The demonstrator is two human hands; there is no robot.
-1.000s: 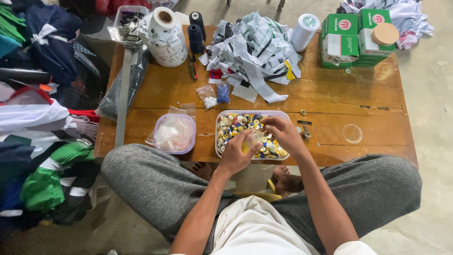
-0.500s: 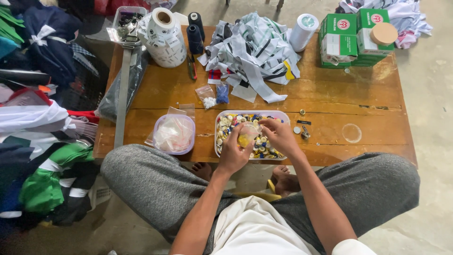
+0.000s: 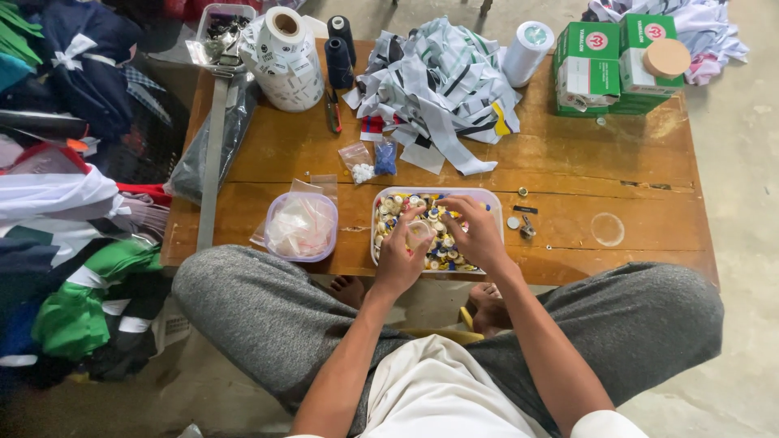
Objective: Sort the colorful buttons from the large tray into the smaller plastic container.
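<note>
- Picking through buttons: left hand pinches a small clear bag between thumb and fingers, closed on it, held just over the tray.
- Right hand sits at 3 o'clock of the left, fingers curled down into the buttons; can't tell if it has hold of one, the tips are hidden.
- Tray: clear rectangular tub at the near edge of the surface, full of mixed buttons in white, yellow and blue.
- Progress, judged: bag looks nearly empty, only a pale blur inside, and the tray is heaped, so the sorting looks early; most of it seems left.
- At 9 o'clock of the tray: round purple-rimmed tub with crumpled clear plastic inside, just beside the tray, not touching.
- At 3 o'clock: a few loose small metal bits and a clear round lid on the wooden surface.
- At 12 o'clock: two small filled bags, one white, one blue; past them a heap of striped fabric strips.
- Far edge: big roll of white labels, two dark thread cones, white tape roll, green boxes with a round wooden lid on top.
- Off the surface at 9 o'clock: pile of clothes on the floor.
- Person sits cross-legged in grey trousers, bare feet under the surface edge.
</note>
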